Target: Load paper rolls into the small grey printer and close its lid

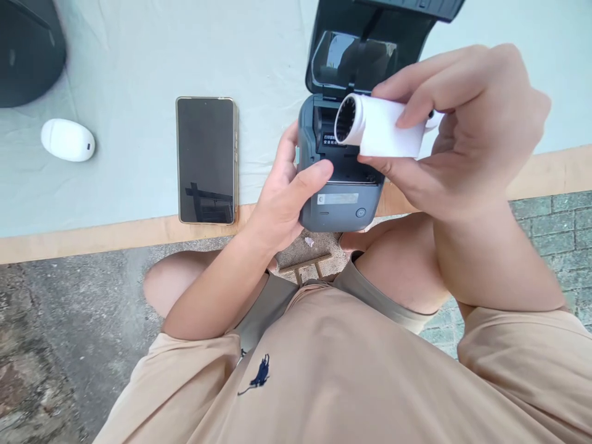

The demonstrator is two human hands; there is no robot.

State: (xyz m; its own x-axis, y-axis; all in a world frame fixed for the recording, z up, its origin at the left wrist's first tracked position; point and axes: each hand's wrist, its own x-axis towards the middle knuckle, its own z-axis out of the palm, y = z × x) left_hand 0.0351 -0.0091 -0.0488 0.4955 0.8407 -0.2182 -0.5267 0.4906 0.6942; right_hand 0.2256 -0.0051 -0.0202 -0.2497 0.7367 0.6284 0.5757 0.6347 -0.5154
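A dark blue-grey label printer is gripped at its left side by my left hand, the thumb lying over the rim of its open compartment. Its lid stands raised at the back, with a see-through window in it. Just above the compartment, my right hand pinches a white label roll between thumb and fingers. The roll is tilted, and the dark ribbed inside of its core faces left. Part of the compartment is hidden behind the roll. A power button sits on the printer's front.
Left of the printer, a smartphone with a dark screen lies on the pale cloth near the wooden table edge. A white earbud case is farther left. A black rounded object fills the upper left corner.
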